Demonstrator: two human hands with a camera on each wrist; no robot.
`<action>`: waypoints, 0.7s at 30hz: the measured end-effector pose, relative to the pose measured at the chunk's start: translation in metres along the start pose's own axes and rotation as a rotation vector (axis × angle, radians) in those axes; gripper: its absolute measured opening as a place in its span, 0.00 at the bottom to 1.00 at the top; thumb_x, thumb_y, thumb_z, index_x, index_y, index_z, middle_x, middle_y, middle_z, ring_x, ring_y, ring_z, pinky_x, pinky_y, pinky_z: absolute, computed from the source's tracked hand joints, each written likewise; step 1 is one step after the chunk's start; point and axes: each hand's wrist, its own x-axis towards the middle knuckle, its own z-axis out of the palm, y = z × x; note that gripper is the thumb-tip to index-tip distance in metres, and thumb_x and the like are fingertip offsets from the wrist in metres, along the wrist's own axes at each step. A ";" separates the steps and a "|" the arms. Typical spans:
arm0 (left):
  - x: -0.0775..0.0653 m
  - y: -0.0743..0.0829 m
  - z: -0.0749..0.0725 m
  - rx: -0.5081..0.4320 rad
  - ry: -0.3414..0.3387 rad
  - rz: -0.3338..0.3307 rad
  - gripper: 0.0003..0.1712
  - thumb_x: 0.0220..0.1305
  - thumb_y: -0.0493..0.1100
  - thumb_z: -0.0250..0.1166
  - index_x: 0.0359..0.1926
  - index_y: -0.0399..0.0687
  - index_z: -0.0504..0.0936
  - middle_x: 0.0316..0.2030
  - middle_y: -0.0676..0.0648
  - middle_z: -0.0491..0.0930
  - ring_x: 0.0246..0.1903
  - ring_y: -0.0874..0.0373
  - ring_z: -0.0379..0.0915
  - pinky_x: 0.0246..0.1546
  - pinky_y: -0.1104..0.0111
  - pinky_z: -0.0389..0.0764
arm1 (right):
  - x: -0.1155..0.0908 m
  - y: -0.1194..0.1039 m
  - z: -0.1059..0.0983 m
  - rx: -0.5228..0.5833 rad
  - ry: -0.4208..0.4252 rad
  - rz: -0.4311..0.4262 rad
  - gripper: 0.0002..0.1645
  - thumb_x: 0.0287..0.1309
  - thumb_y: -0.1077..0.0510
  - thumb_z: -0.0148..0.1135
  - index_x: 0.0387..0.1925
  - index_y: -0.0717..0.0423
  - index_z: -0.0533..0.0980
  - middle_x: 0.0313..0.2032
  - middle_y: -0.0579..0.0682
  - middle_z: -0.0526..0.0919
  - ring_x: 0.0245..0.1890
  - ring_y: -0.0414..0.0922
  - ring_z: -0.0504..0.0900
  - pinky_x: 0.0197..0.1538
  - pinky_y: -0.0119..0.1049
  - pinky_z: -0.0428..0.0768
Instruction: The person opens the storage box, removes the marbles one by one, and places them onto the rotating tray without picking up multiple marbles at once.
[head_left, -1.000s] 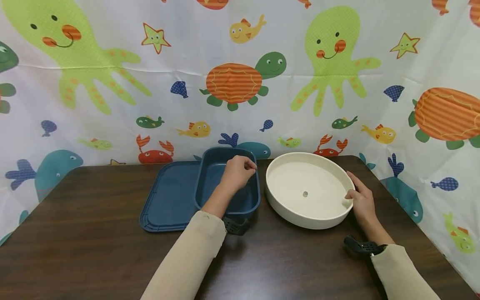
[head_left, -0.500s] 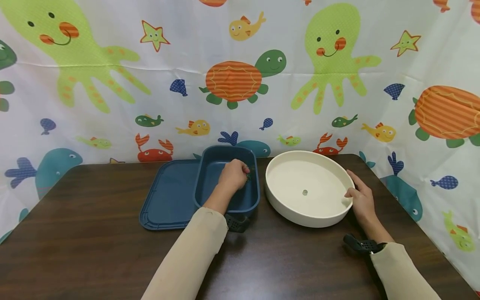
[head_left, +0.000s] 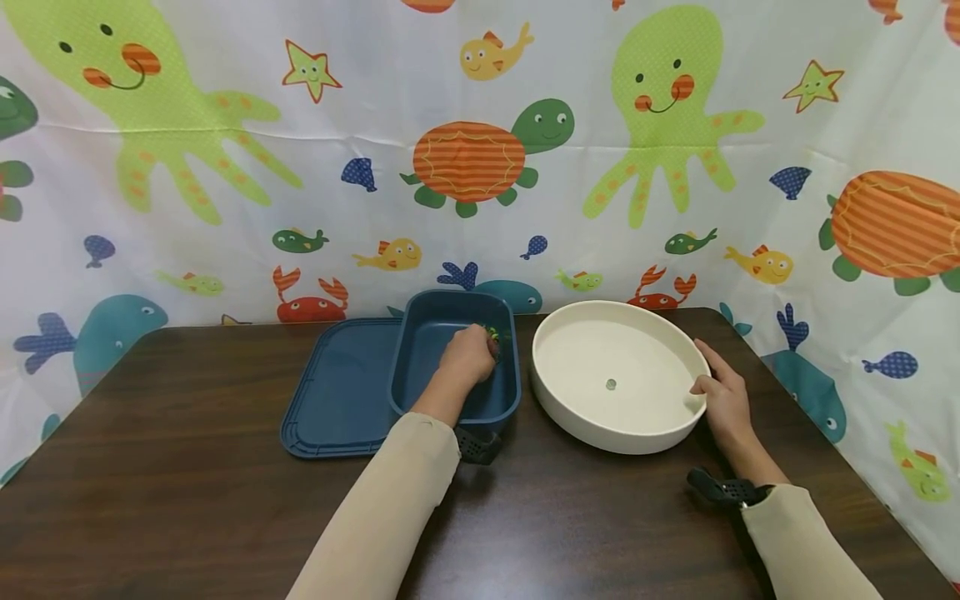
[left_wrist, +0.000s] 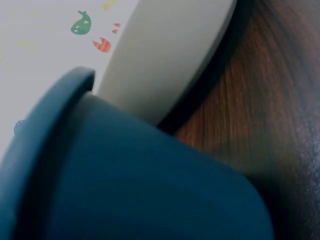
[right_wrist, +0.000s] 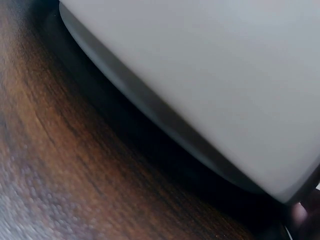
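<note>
Left hand (head_left: 467, 354), centre of the head frame: inside the blue rectangular bin (head_left: 415, 350), fingers bent; the tips are hidden, so whether they pinch the small green-and-yellow item (head_left: 492, 333) just beside them cannot be told. That item is partly hidden in the bin; it is probably light, its stiffness undetermined, best taken between thumb and fingertip. Right hand (head_left: 723, 400), right of centre: grips the rim of the round cream dish (head_left: 622, 342), thumb inside, other fingers outside. The dish appears stiff, smooth and fairly light, possibly slippery on its wall; the rim is the sound hold. The bin looks similarly rigid, likewise best held by its rim.
</note>
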 end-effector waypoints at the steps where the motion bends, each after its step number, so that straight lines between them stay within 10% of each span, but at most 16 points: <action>1: 0.000 0.000 0.000 0.003 0.001 0.000 0.09 0.66 0.33 0.60 0.35 0.45 0.87 0.43 0.43 0.83 0.37 0.51 0.74 0.39 0.62 0.75 | 0.000 0.000 0.000 0.000 0.001 0.000 0.48 0.54 0.73 0.41 0.79 0.53 0.54 0.79 0.53 0.55 0.78 0.55 0.57 0.77 0.55 0.58; 21: -0.002 0.001 -0.004 0.050 -0.042 0.028 0.03 0.65 0.39 0.68 0.34 0.45 0.87 0.41 0.45 0.86 0.38 0.51 0.78 0.46 0.58 0.81 | 0.000 0.000 0.001 -0.010 -0.002 -0.009 0.48 0.54 0.73 0.41 0.79 0.54 0.53 0.79 0.53 0.54 0.79 0.56 0.55 0.77 0.55 0.57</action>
